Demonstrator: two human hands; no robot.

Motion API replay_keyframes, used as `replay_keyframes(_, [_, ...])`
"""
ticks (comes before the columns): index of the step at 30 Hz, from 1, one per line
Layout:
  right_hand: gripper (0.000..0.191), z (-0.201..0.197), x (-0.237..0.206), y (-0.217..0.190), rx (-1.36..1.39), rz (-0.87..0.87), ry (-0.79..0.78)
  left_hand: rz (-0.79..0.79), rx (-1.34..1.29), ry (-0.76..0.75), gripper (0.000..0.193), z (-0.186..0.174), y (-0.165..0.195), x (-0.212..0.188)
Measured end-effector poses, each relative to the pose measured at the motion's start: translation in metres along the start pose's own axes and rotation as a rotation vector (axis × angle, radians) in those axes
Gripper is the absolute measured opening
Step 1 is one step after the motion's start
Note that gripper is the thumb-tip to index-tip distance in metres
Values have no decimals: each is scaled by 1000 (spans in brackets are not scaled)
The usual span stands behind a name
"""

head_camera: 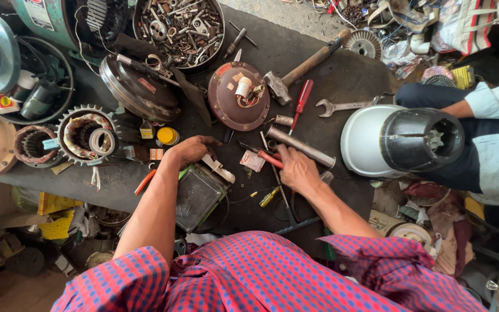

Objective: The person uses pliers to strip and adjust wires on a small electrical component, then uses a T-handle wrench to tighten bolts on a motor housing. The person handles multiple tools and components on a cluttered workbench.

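Note:
My left hand rests fingers-down on the dark mat, just above a dark green rectangular case and beside a white plastic piece. My right hand lies on the mat with its fingers closed over the red handle of a small tool. A grey metal tube lies just beyond that hand. A brown round motor cover with a spool and wires on it sits farther out, between both hands.
A hammer, red screwdriver and spanner lie beyond. A bowl of bolts and metal parts is at the top. Stator windings sit left. Another person sits right behind a white and black motor housing.

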State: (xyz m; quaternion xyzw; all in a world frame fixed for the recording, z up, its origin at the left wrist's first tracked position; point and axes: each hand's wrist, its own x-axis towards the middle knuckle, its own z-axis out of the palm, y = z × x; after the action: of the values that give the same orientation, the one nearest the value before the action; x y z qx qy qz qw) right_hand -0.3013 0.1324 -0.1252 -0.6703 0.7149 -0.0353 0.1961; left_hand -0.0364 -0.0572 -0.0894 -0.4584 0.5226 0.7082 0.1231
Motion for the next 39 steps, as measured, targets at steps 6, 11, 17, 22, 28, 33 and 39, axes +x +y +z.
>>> replay_keyframes(6, [42,-34,-2,0,72,-168,-22,-38,-19,-10,63,0,-1,2])
replay_keyframes(11, [31,-56,2,-6,-119,-468,153,-76,-71,17,63,1,1,3])
replay_keyframes(17, [41,-67,21,-6,-161,-631,227,-66,-99,19,63,0,1,2])
replay_keyframes(22, [33,-75,33,-3,-260,-727,248,-80,-52,29,61,1,3,2])
replay_keyframes(28, [29,-84,51,0,-317,-845,310,-30,47,53,57,1,4,3])
replay_keyframes(33, [34,-85,61,4,-315,-905,311,-89,1,58,61,2,9,-2])
replay_keyframes(39, [33,-85,66,5,-331,-910,259,-107,-26,84,64,4,14,-7])
